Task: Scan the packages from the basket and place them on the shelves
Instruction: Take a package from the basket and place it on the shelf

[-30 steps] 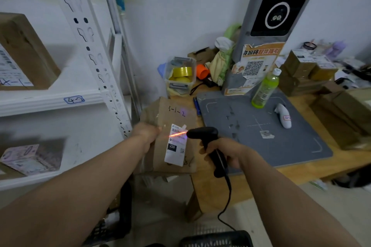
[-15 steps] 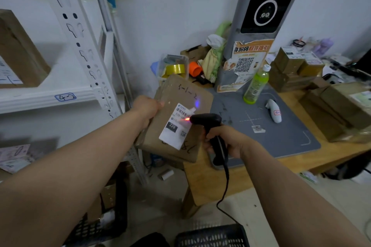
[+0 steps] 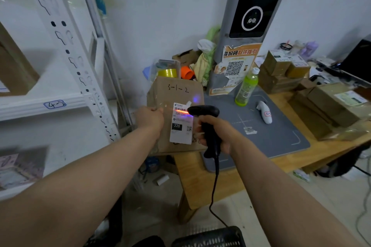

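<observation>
The fingers of the left hand (image 3: pixel 149 119) are hidden behind the box (image 3: pixel 176 94), and part of its label (image 3: pixel 180 130) is covered by the scanner (image 3: pixel 202 110). The basket (image 3: pixel 210 236) is cut off by the bottom edge, and the label's fine print is too small to be read.

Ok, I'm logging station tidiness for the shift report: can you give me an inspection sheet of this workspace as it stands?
Surface: wooden table with a grey mat on it.
Job's things: cardboard package marked 5-1-2, red scan line across its white label; black scanner; black basket at the bottom edge.
Clutter: green bottle, white handheld device, stacked boxes, tub of tape rolls.
Grippers: left hand grips the package's left edge; right hand grips the scanner handle.
Cables: scanner cable hangs down toward the basket.
Surroundings: white shelf rack tagged 4-2; grey kiosk with a QR poster; white wall.
</observation>
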Demonstrator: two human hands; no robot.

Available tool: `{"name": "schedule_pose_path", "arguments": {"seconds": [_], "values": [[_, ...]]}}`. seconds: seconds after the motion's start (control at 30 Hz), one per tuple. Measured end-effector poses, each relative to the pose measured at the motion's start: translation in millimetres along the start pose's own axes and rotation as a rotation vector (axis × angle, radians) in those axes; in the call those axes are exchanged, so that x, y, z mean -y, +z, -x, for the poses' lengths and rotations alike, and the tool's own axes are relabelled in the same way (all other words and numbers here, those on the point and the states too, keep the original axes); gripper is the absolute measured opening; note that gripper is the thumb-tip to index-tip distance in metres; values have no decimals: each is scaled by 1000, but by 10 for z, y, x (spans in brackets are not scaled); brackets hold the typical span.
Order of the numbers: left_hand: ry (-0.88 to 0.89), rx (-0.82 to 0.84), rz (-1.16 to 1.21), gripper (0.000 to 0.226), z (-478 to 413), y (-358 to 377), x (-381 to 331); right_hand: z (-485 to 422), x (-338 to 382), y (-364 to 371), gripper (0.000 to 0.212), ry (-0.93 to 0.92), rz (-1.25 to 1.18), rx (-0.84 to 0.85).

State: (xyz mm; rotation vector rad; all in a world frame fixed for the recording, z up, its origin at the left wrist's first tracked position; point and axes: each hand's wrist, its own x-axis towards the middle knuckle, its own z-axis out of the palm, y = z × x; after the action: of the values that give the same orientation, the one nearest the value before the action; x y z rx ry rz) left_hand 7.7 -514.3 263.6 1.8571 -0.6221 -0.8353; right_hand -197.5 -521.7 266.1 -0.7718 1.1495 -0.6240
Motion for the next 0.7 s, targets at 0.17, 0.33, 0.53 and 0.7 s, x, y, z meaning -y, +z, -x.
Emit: {"name": "schedule_pose_path", "arguments": {"seconds": [0.17, 0.33, 0.53, 0.7], "values": [[67, -13, -47, 16, 32, 98, 5, -36, 108, 98, 31, -57, 9, -79], [88, -16, -64, 10, 49, 119, -7, -32, 113, 146, 29, -78, 63, -114], [72, -15, -45, 11, 51, 109, -15, -6, 113, 196, 22, -102, 113, -134], [70, -15, -53, 19, 48, 91, -5, 13, 121, 200, 24, -90, 121, -150]]}}
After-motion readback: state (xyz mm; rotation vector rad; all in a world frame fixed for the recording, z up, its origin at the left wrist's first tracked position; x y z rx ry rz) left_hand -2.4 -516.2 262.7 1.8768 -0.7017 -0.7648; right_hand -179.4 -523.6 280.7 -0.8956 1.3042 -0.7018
